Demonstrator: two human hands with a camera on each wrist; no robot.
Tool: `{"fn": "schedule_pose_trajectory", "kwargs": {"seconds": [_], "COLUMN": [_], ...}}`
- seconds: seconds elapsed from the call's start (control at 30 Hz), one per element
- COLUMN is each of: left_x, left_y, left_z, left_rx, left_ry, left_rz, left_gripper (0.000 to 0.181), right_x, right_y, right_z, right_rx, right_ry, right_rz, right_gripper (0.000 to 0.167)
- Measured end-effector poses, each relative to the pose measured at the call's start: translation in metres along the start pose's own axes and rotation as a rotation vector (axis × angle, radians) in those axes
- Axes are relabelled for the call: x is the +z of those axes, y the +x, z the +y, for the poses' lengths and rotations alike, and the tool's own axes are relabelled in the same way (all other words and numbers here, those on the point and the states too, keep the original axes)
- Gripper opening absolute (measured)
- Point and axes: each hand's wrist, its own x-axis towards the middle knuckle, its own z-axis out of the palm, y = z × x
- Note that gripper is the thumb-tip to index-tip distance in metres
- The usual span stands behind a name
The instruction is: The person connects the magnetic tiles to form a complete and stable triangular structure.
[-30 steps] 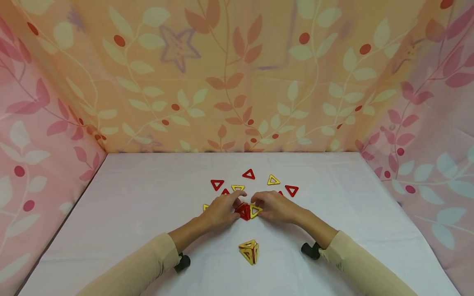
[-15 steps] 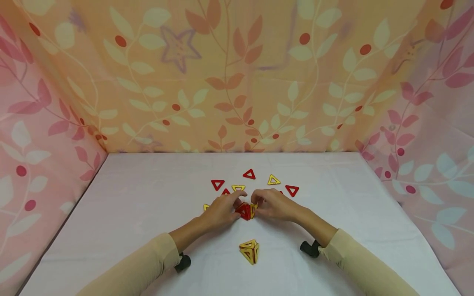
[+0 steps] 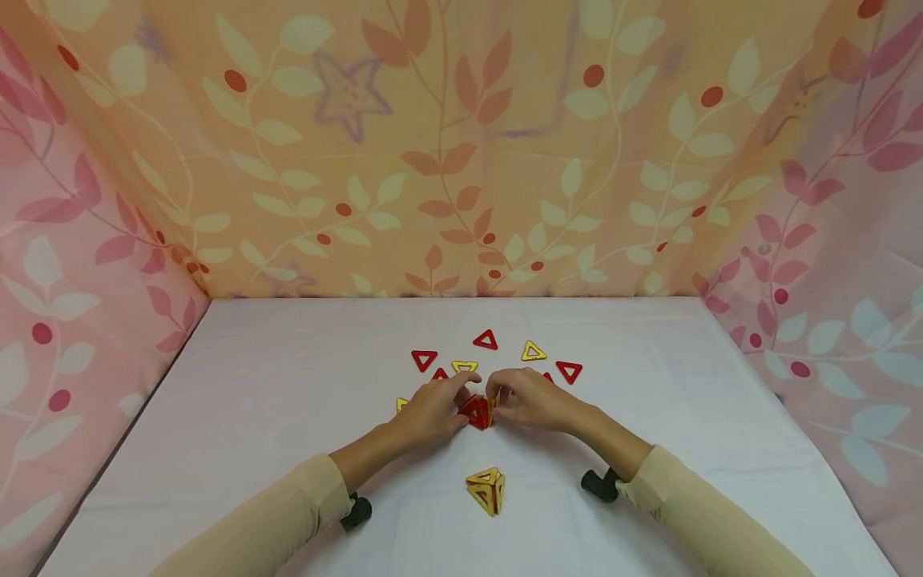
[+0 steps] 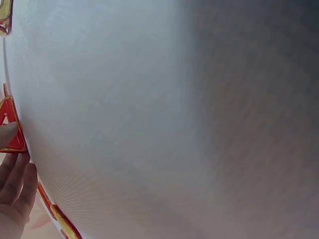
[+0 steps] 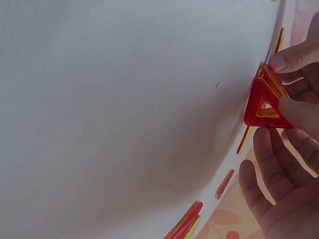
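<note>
In the head view, a small pyramid of red triangular tiles stands at mid-table between both hands. My left hand holds it from the left, the thumb at its near side and the fingers beyond. A yellow triangular tile stands against its right face, and my right hand pinches this tile with bent fingers. The left wrist view catches only part of the red pyramid at its edge, with a thumb on it. Both hands appear around the pyramid in the right wrist view.
A finished-looking yellow pyramid sits nearer the person. Loose triangular tiles lie beyond the hands, among them a red triangle, a yellow triangle and another red triangle. Some are partly covered by the hands. Patterned curtains enclose the table.
My right hand has moved slightly left and swung the yellow tile from facing the camera to nearly edge-on against the red pyramid. My left hand stays put.
</note>
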Motion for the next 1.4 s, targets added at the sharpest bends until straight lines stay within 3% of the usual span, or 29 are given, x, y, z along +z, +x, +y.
{"fn": "schedule_pose_trajectory", "kwargs": {"seconds": [0.43,0.73,1.03,1.4], "left_x": [0.000,0.001,0.000,-0.002], "left_y": [-0.001,0.000,-0.001,-0.002], "left_z": [-0.002,-0.001,-0.002,-0.004], "left_rx": [-0.002,0.005,-0.010,0.013], "left_ry": [-0.003,0.006,0.003,-0.028], "left_rz": [-0.002,-0.001,-0.002,-0.006], "left_gripper": [0.058,0.058,0.057,0.026], "right_x": [0.003,0.006,0.009,0.011], "right_y": [0.001,0.001,0.000,0.000], "right_z": [-0.002,0.001,0.004,0.004], "right_rx": [0.005,-0.002,-0.004,0.012], "right_ry": [-0.002,-0.025,-0.029,-0.065], "right_rz": [0.004,0.003,0.011,0.032], "right_gripper": [0.016,0.031,0.027,0.024]}}
